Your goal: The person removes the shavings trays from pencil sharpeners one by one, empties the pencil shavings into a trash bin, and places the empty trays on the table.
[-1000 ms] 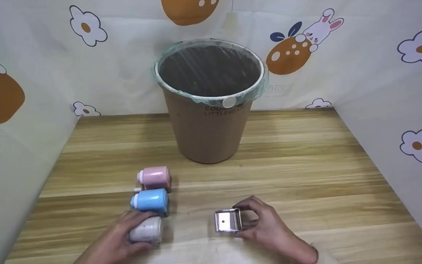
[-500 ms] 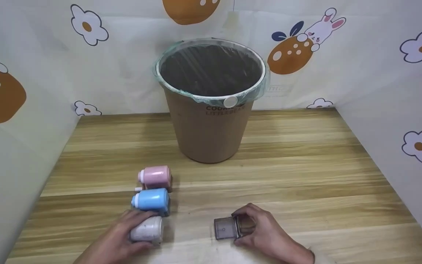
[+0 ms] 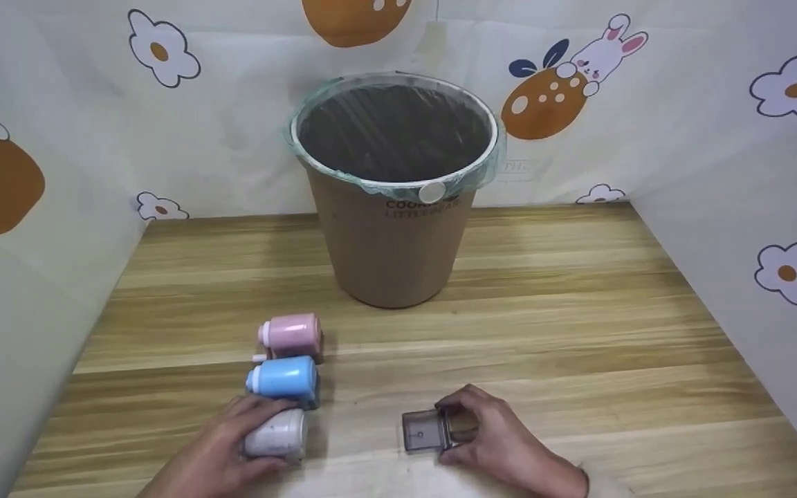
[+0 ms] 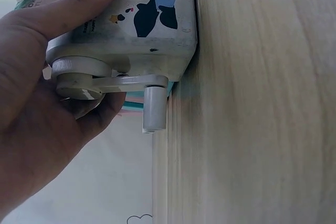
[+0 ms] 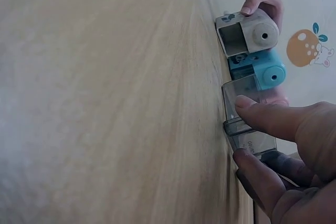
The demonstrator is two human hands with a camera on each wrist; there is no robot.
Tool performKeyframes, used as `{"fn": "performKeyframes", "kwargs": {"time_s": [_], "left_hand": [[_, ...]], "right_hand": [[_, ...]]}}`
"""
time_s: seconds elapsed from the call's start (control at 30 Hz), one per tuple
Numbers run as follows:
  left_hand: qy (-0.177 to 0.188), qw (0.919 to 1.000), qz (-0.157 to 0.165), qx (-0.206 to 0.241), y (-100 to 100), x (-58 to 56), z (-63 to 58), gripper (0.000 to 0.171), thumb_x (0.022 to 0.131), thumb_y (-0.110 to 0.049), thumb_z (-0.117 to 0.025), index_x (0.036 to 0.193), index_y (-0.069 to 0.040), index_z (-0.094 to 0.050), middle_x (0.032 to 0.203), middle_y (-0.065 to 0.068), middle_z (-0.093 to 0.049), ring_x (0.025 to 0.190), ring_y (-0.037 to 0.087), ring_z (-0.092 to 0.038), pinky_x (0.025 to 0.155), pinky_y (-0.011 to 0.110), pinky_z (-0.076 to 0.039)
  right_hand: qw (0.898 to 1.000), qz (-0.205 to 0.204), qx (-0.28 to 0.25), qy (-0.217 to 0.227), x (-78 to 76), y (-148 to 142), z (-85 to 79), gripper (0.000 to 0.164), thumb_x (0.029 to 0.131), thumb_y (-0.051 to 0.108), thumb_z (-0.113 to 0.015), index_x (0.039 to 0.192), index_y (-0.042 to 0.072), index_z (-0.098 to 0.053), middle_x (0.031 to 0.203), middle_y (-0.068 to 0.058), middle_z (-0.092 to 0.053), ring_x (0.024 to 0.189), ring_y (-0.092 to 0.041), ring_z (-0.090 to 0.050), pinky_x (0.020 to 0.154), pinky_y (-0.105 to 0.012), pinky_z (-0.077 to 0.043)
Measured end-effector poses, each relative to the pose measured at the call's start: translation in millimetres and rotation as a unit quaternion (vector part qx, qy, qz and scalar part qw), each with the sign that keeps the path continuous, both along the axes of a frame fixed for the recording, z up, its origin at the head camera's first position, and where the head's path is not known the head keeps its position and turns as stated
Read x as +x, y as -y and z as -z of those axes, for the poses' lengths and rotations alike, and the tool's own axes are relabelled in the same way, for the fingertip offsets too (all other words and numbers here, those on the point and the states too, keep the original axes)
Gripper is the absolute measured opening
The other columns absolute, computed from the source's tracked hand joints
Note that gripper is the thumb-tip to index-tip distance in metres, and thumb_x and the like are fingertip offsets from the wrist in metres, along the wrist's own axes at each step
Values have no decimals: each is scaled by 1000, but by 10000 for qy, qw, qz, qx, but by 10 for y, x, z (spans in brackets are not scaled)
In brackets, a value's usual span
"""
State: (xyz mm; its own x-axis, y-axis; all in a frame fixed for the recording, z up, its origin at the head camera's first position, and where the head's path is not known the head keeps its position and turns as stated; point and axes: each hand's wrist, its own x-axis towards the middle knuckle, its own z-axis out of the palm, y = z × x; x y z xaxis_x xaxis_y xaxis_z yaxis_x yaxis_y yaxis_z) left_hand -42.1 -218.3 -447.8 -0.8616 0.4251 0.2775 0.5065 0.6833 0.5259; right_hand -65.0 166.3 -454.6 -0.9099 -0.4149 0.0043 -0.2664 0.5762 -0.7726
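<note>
In the head view my left hand [image 3: 229,432] grips a white hand-crank pencil sharpener [image 3: 277,434] on the table. The left wrist view shows the thumb across its top, a dark printed picture on its side and the crank [image 4: 131,82] beside the palm. An open drawer slot [image 5: 232,39] shows in its body in the right wrist view. My right hand [image 3: 502,439] pinches a see-through grey shavings drawer [image 3: 421,432] between thumb and fingers, close over the table. Beyond the white sharpener lie a blue sharpener [image 3: 284,377] and a pink sharpener [image 3: 292,333].
A brown waste bin [image 3: 395,242] lined with a thin greenish bag stands at the back middle of the wood-grain table [image 3: 578,297]. Pale sheeting [image 3: 232,138] with rabbit and flower prints encloses the back and sides.
My right hand has tilted the drawer: its visible face was bright and shiny, now it looks dark grey. The hand sits slightly nearer me. My left hand and the white sharpener stay put.
</note>
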Motion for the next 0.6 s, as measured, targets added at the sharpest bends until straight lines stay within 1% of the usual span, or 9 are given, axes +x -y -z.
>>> {"fn": "performKeyframes", "kwargs": {"time_s": [0.07,0.2,0.3,0.4,0.47,0.6], "left_hand": [[-74,10000,-20,-42,-8,0,-1,65,69,-38,-90,128,-21,-66,123,3,-65,116,13,-58,89,36,-57],[-446,9989,-8,-128,-13,6,-3,67,66,-35,-92,126,-20,-67,120,2,-66,112,15,-59,85,37,-58],[-718,9973,-8,-133,-3,8,-14,69,63,-34,-94,125,-18,-68,116,1,-66,108,12,-59,81,36,-58],[-897,9959,-89,-115,11,12,-32,69,61,-36,-93,123,-18,-70,113,-1,-67,103,9,-60,78,33,-58],[-1010,9947,-169,-109,15,14,-45,67,62,-39,-93,121,-18,-71,111,-3,-67,101,9,-61,77,33,-58],[-1052,9938,-352,-2,4,25,-84,56,66,-39,-91,115,-19,-73,109,-8,-67,100,6,-61,78,30,-56]], "right_hand": [[10000,-10,84,-37,1,-1,-2,60,62,26,-94,116,17,-68,108,10,-67,102,-14,-64,97,-32,-53],[9999,-46,141,-42,-2,0,-5,62,63,27,-93,118,15,-67,109,8,-66,103,-15,-65,98,-33,-54],[9999,-56,90,88,-1,8,-9,64,63,28,-93,120,14,-66,111,7,-65,104,-16,-65,99,-34,-54],[9994,-120,-65,316,2,8,-21,66,64,29,-93,122,12,-65,113,3,-63,107,-18,-65,98,-32,-56],[9984,-197,-230,482,1,-1,-42,70,65,29,-93,125,8,-63,116,-1,-63,107,-21,-66,95,-29,-57],[9981,-207,-256,528,-20,-38,-113,76,67,33,-92,129,4,-60,117,-4,-63,105,-23,-68,89,-26,-59]]}}
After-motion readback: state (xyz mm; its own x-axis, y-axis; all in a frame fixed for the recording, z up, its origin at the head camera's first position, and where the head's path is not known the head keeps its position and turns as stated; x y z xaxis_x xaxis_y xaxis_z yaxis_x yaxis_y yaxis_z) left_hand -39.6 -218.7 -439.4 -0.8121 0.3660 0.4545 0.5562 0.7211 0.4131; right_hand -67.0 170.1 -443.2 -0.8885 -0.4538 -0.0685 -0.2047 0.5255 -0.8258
